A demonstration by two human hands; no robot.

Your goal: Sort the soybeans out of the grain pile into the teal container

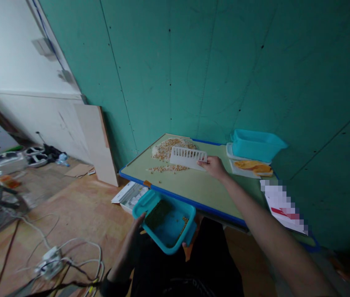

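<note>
My right hand (214,166) grips one end of a white slotted plate (185,161), its row of slots along the upper edge. The plate stands over the table between a pile of yellow beans mixed with white grains (165,149) and a thinner strip of beans (165,168). Below the table's front edge, my left hand (135,230) is wrapped round the side of a turquoise tub (169,250). Inside it lie a dark green block-like thing (157,214) and a few beans along the right wall.
The green tabletop (193,189) has blue-taped edges. At its right are another turquoise tub (254,146), a yellow cloth (252,166) and a printed sheet (283,208). A green wall (209,74) rises behind. Cables and a power strip (49,264) lie on the floor, left.
</note>
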